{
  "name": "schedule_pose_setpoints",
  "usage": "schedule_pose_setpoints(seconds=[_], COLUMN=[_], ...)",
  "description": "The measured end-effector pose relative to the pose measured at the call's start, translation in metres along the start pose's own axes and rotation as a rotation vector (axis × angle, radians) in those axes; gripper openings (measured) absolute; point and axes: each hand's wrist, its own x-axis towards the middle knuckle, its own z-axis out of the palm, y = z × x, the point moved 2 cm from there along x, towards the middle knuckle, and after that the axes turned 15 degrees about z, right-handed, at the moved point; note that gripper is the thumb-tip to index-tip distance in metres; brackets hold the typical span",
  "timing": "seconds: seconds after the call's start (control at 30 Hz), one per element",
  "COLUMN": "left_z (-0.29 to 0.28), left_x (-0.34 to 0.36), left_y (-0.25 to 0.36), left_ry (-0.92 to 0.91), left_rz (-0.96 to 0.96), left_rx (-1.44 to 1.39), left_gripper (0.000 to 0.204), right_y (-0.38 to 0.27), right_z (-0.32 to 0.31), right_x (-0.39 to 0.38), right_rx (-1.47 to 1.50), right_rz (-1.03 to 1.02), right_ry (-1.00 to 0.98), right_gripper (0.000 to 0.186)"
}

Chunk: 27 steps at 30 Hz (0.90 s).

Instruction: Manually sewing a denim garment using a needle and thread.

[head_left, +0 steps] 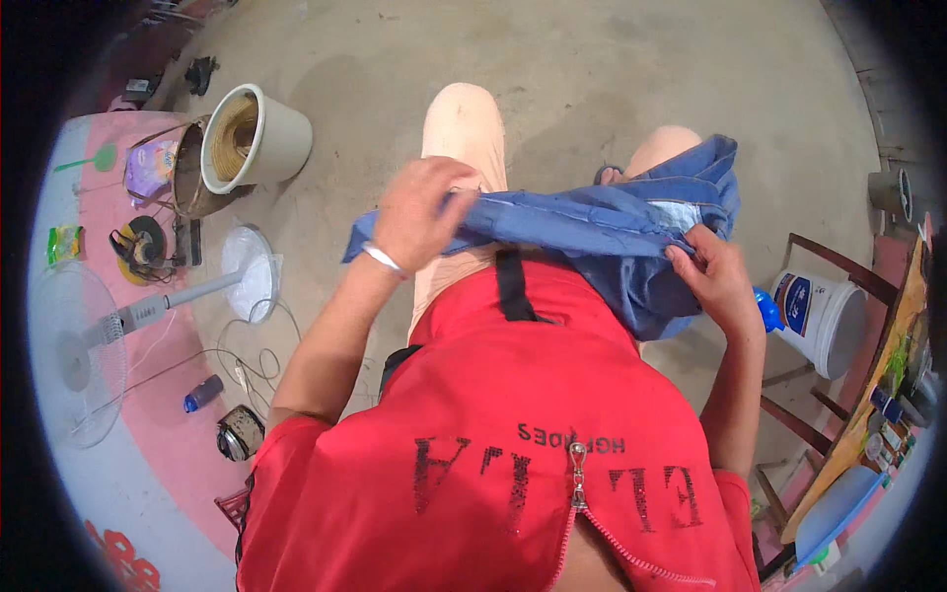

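Note:
A blue denim garment (582,222) lies across my lap in a long folded strip, with a looser bunch hanging over my right knee. Seams and a pale patch show near its right end. My left hand (419,212), wearing a white band at the wrist, rests over the left part of the strip. Its thumb and fingers are apart, not closed on the cloth. At the right end, my right hand (718,276) pinches the denim edge between thumb and fingers. Part of the garment's underside is hidden.
Left of me are a white pail (271,138), a standing fan (148,314), a trailing cable, a blue bottle (203,393) and a small metal pot (240,434). On the right stand a white bucket (821,321) and a wooden table (856,429) holding several small items.

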Motion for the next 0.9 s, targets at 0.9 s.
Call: schedule_pose_setpoints(seconds=[0.9], left_z=[0.045], left_x=[0.023], left_y=[0.077], left_ry=[-0.125], left_rz=[0.378], left_rx=[-0.020], left_gripper=[0.016], right_y=[0.001], right_z=[0.010], right_x=[-0.019], right_rx=[-0.021], right_rz=[-0.064], right_ry=[0.020], right_gripper=[0.023])
